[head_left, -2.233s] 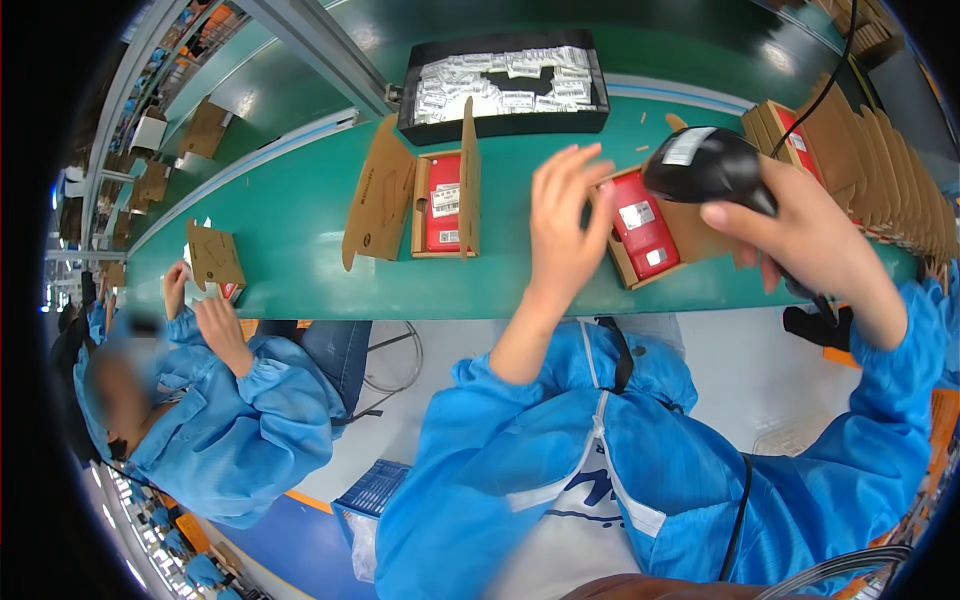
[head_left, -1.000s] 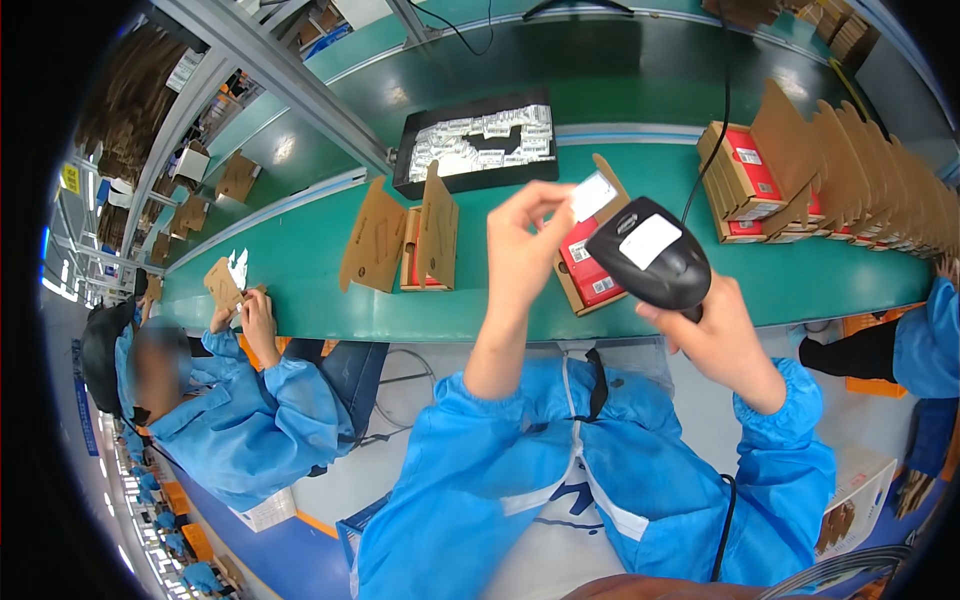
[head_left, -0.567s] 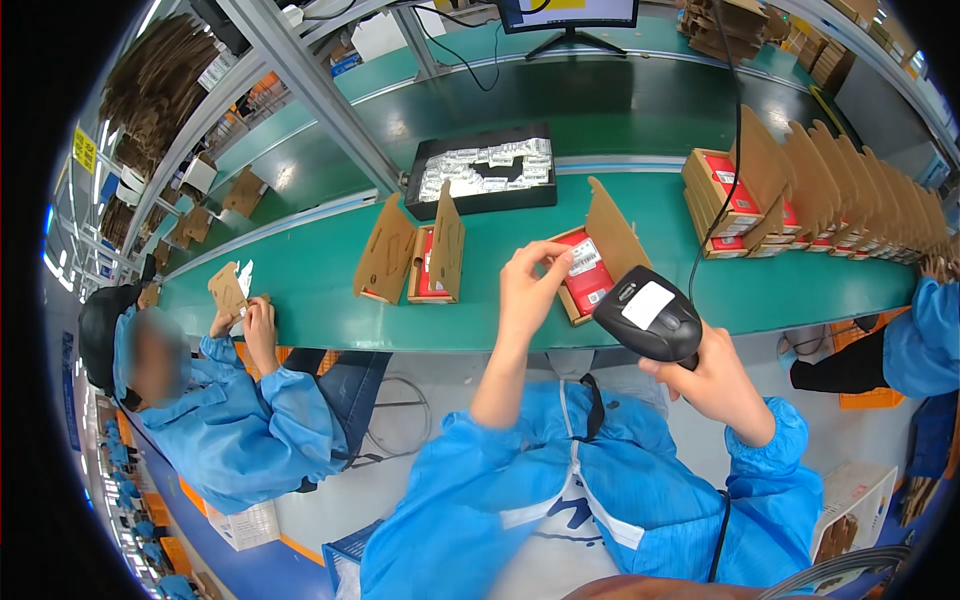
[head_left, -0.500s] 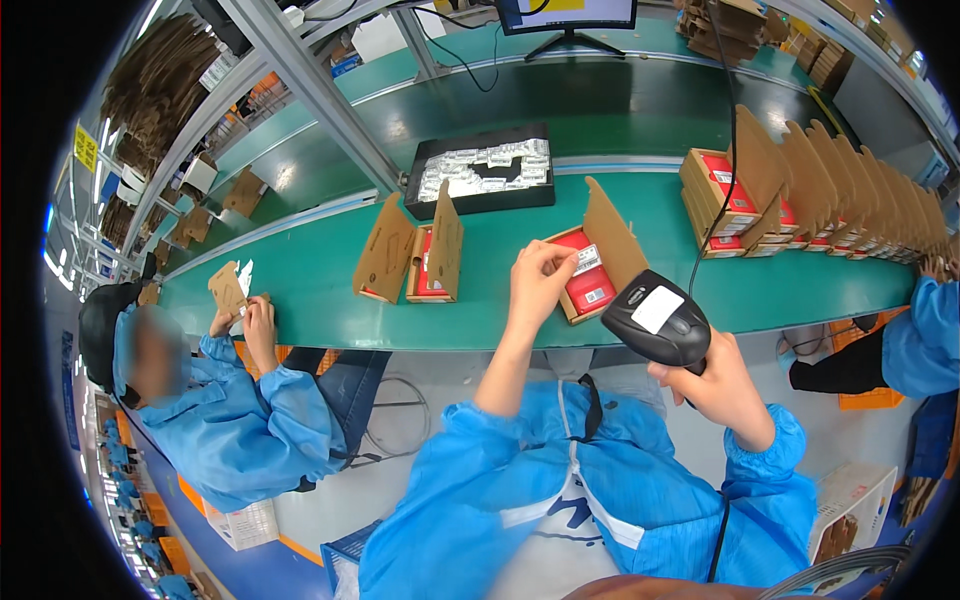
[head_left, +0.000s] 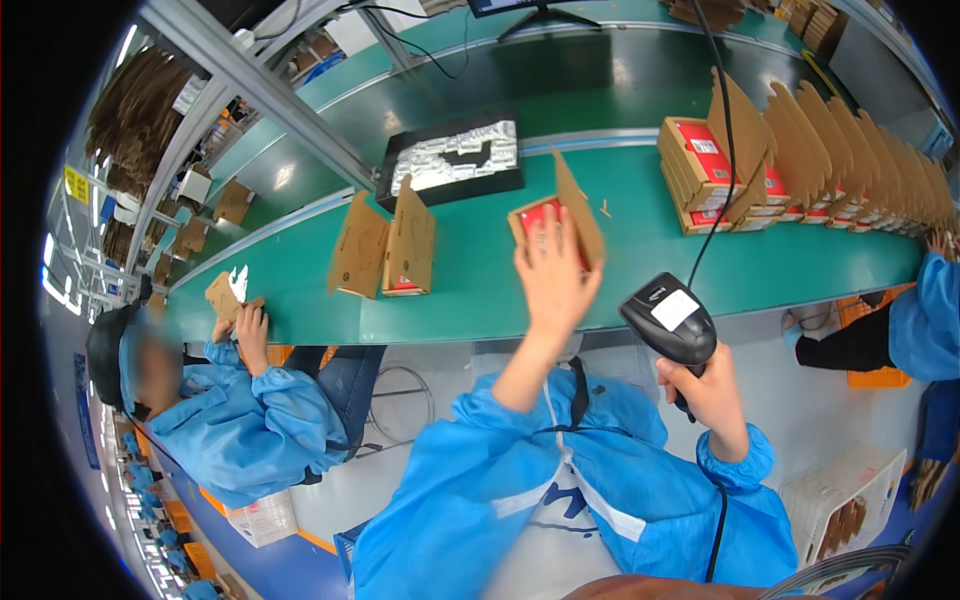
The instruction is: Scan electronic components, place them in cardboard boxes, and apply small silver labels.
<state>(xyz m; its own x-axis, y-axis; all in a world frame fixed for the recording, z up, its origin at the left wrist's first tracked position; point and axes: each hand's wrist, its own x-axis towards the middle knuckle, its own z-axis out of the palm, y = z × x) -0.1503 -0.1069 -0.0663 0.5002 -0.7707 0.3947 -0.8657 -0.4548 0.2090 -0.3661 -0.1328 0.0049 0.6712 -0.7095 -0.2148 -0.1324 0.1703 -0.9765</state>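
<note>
My left hand (head_left: 556, 270) lies over an open cardboard box (head_left: 580, 213), its fingers stretched across the red package (head_left: 531, 216) inside. The thumb side is close to the raised lid; whether it touches is unclear. Most of the package is covered by the hand. In my right hand (head_left: 708, 388) is a black barcode scanner (head_left: 668, 318), gripped by its handle, with a white label on top. It is held in front of the table edge, apart from the box.
A black tray (head_left: 395, 160) of small white packets stands behind. Two open boxes (head_left: 408, 245) sit to the left; a long row of open boxes (head_left: 700, 165) fills the right. The scanner's cable (head_left: 733, 150) hangs down. A co-worker (head_left: 250, 420) handles cardboard at left; another person (head_left: 925, 320) is far right.
My left hand has gone from pinching a white label on the red package to lying spread over it. The box has moved away and slightly left. My right hand still holds the scanner.
</note>
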